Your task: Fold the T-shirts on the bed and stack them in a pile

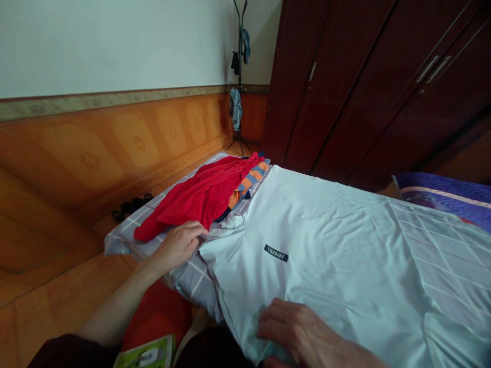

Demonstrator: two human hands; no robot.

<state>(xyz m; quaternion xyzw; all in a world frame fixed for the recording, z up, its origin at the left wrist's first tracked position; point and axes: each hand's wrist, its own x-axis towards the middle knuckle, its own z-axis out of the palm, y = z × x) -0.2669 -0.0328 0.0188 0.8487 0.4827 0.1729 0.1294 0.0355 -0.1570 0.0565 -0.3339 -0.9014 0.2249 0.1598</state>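
A pale, whitish T-shirt [318, 220] with a small dark lettered label on its chest lies spread over the bed. At its left side, my left hand [186, 241] is closed, fingertips pinching the bunched edge of the shirt beside the red garment. My right hand [293, 329], low in the view, has its fingers curled on a gathered part of the shirt's near edge; its thumb is mostly hidden. Just beyond my left hand, a red garment [199, 189] lies on top of an orange and grey striped garment [251, 179].
A grey checked sheet [452, 245] covers the bed. A coat stand [240, 66] with hanging clothes stands in the far corner, beside a dark red wardrobe [345, 76]. Dark shoes [132, 206] sit on the floor at left. A purple patterned cover [445, 191] lies at right.
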